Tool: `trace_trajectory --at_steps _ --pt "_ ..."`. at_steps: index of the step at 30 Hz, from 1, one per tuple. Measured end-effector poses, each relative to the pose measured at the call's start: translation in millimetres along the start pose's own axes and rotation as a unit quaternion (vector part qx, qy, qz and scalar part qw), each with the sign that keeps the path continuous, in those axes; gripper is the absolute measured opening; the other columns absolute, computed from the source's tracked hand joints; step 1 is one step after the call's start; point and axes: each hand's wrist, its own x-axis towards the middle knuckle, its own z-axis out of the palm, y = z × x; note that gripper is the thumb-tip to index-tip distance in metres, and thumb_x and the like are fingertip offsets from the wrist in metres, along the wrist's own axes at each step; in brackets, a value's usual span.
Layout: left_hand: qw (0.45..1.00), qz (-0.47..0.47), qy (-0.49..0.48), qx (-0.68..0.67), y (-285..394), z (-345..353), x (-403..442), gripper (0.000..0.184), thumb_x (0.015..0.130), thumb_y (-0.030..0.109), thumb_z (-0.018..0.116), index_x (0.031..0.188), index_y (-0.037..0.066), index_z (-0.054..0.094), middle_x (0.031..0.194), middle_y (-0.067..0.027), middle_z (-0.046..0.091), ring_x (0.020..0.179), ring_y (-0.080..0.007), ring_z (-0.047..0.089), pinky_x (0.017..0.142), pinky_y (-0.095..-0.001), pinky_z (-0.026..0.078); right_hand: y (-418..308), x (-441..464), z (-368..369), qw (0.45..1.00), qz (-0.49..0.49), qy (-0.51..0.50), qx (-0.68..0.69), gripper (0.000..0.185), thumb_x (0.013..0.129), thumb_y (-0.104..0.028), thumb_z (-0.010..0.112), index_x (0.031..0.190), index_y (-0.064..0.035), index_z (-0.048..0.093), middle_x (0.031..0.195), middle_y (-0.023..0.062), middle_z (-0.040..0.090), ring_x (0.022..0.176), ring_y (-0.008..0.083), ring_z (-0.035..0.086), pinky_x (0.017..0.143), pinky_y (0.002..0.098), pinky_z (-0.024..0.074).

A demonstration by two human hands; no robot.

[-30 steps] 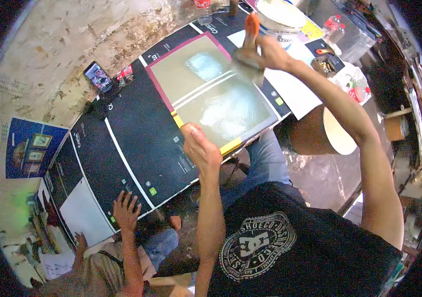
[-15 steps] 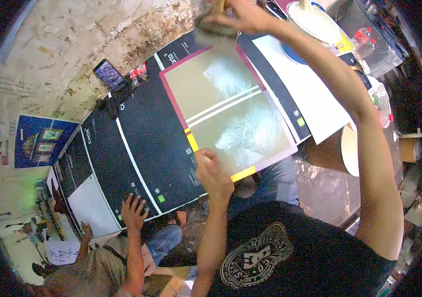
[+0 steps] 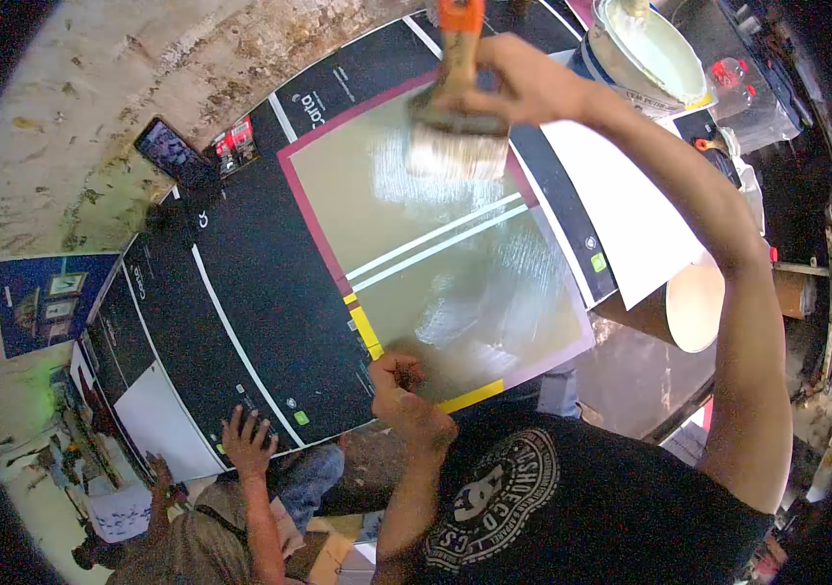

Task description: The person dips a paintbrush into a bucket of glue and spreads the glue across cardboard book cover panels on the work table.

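Observation:
My right hand (image 3: pixel 523 83) is closed round the wooden handle of a wide paintbrush (image 3: pixel 460 151) with an orange handle end. The bristles are over the upper part of a tan board (image 3: pixel 357 195), which has dark red and yellow edging and two white stripes. Shiny wet streaks show on both halves of the board. At the board's lower left corner, my left hand (image 3: pixel 406 395) has its fingers folded against the edge; its thumb and fingers pinch that corner. The board lies on black printed sheets (image 3: pixel 250 273).
Another person's hands (image 3: pixel 248 444) rest at the lower left, beside a white sheet (image 3: pixel 157 419). A phone (image 3: pixel 172 151) and a red packet (image 3: pixel 235 144) stand by the wall. At the upper right are a bucket (image 3: pixel 611 73), white paper (image 3: pixel 620 205) and a plastic bottle (image 3: pixel 730 76).
My right hand has carried the brush from the board's right side past its top edge, then back down over the upper half. The wet streaks on the board have spread. My left hand stays at the corner.

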Motion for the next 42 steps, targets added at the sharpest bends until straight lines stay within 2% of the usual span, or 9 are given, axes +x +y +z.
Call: trace_trajectory --at_steps 2,6,7,8,14,18,22,28,42 --pt "0.999 0.019 -0.008 0.024 1.1 -2.5 -3.1 0.072 0.086 0.07 0.035 0.088 0.001 0.054 0.069 -0.0013 0.047 0.062 -0.0117 0.044 0.055 -0.0263 0.036 28.6 -2.1 -18.3 0.983 0.171 0.067 -0.006 0.027 0.086 -0.023 0.064 0.104 -0.0023 0.065 0.097 0.0115 0.067 0.088 0.0196 0.064 0.082 0.0348 0.0502" --pt "0.995 0.093 -0.025 0.035 -4.6 -4.6 1.1 0.074 0.084 0.071 0.037 0.091 -0.001 0.055 0.072 -0.0021 0.049 0.064 -0.0127 0.044 0.055 -0.0275 0.037 -25.6 -30.0 -33.6 0.973 0.136 0.167 0.081 0.023 0.086 -0.022 0.064 0.101 -0.0043 0.066 0.092 0.0084 0.066 0.089 0.0204 0.063 0.084 0.0331 0.0486" --pt "0.996 0.069 -0.032 0.034 -2.1 -4.0 0.2 0.073 0.085 0.07 0.037 0.091 -0.001 0.054 0.072 -0.0032 0.049 0.064 -0.0137 0.045 0.055 -0.0282 0.037 -31.9 -39.1 -18.1 0.977 -0.053 0.205 0.031 0.024 0.083 -0.027 0.066 0.092 -0.0046 0.068 0.091 0.0139 0.067 0.086 0.0247 0.065 0.076 0.0358 0.0501" --pt "0.998 0.046 -0.037 0.034 2.0 -2.7 -0.4 0.072 0.086 0.068 0.038 0.09 -0.001 0.054 0.072 -0.0042 0.049 0.065 -0.0146 0.046 0.056 -0.029 0.038 -51.2 -44.6 -15.3 0.992 -0.045 0.084 0.081 0.021 0.082 -0.023 0.066 0.092 -0.0042 0.067 0.092 0.0142 0.067 0.087 0.026 0.065 0.078 0.0365 0.0499" --pt "0.984 0.143 -0.054 0.092 8.5 -7.5 -2.2 0.058 0.095 0.053 0.03 0.089 -0.001 0.052 0.074 -0.0121 0.053 0.065 -0.025 0.054 0.059 -0.0348 0.044 10.5 -9.0 -50.2 0.979 0.119 0.16 -0.047 0.027 0.087 -0.031 0.06 0.091 -0.0057 0.067 0.085 0.014 0.067 0.079 0.0249 0.065 0.076 0.0392 0.0496" --pt "0.973 0.202 -0.056 0.094 -6.7 -6.5 3.8 0.055 0.096 0.049 0.027 0.091 0.0 0.052 0.076 -0.0154 0.055 0.062 -0.0296 0.056 0.058 -0.0379 0.045 -38.6 1.3 -24.3 0.992 -0.03 -0.097 0.069 0.024 0.085 -0.02 0.065 0.1 -0.0008 0.061 0.097 0.0142 0.063 0.092 0.0228 0.06 0.085 0.0365 0.0457" --pt "0.977 0.185 -0.066 0.086 4.4 -9.4 1.6 0.049 0.096 0.044 0.031 0.093 0.0 0.052 0.076 -0.0158 0.055 0.06 -0.0288 0.056 0.055 -0.0383 0.044 20.0 65.9 -13.3 0.997 -0.025 0.074 -0.01 0.024 0.083 -0.024 0.065 0.091 -0.0021 0.062 0.084 0.0192 0.064 0.085 0.0305 0.063 0.074 0.0407 0.0476" --pt "0.971 0.225 -0.061 0.045 4.0 -13.4 8.8 0.035 0.095 0.034 0.039 0.093 0.002 0.052 0.072 -0.0144 0.054 0.058 -0.0284 0.056 0.054 -0.0381 0.044 -62.1 94.6 -31.6 0.967 -0.029 -0.216 0.135 0.039 0.075 -0.028 0.068 0.102 -0.0018 0.063 0.105 0.0147 0.064 0.106 0.0255 0.057 0.093 0.039 0.0425" --pt "0.98 0.179 -0.086 0.017 8.3 -17.3 4.5 0.029 0.093 0.03 0.046 0.095 0.001 0.05 0.072 -0.0153 0.053 0.063 -0.0313 0.057 0.058 -0.0393 0.046 -45.1 163.7 25.6 0.978 -0.073 -0.194 0.027 0.027 0.082 -0.021 0.067 0.101 -0.0028 0.063 0.097 0.0119 0.065 0.091 0.021 0.058 0.083 0.035 0.045"
